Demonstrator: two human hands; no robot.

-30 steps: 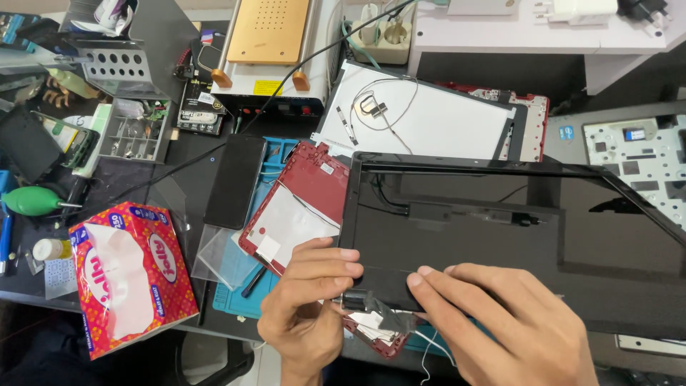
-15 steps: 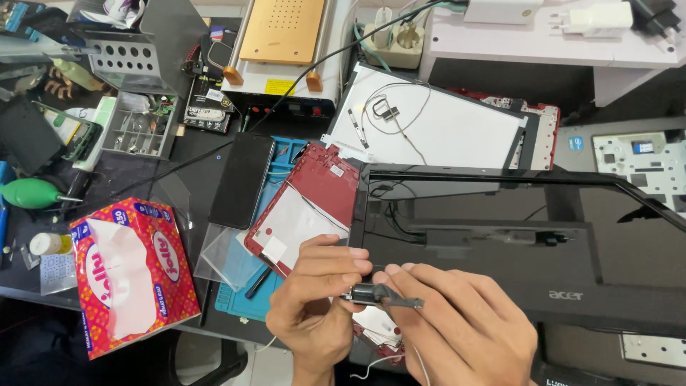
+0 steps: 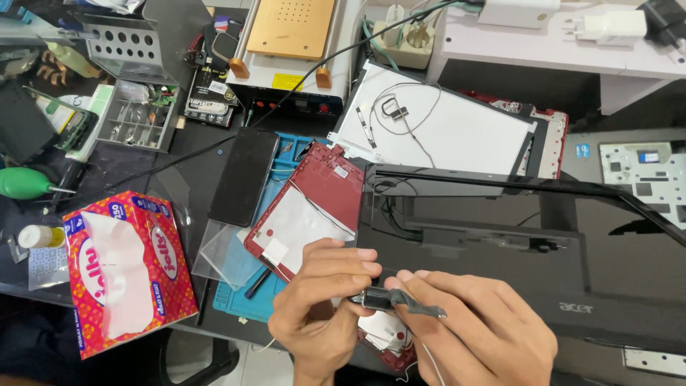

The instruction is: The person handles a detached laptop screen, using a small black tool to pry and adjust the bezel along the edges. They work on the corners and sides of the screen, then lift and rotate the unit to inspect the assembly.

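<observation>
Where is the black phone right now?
In the head view, the black phone lies flat left of centre on the dark desk, between the pink tissue box and the red back cover, touching the blue mat's edge.

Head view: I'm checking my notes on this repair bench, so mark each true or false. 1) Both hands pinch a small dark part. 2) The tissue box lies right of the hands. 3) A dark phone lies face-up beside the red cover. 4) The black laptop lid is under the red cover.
1) True: the left hand and right hand pinch the small dark part.
2) False: the tissue box lies to their left.
3) True: the dark phone lies left of the red cover.
4) False: the black laptop lid lies beside it, to its right.
</observation>
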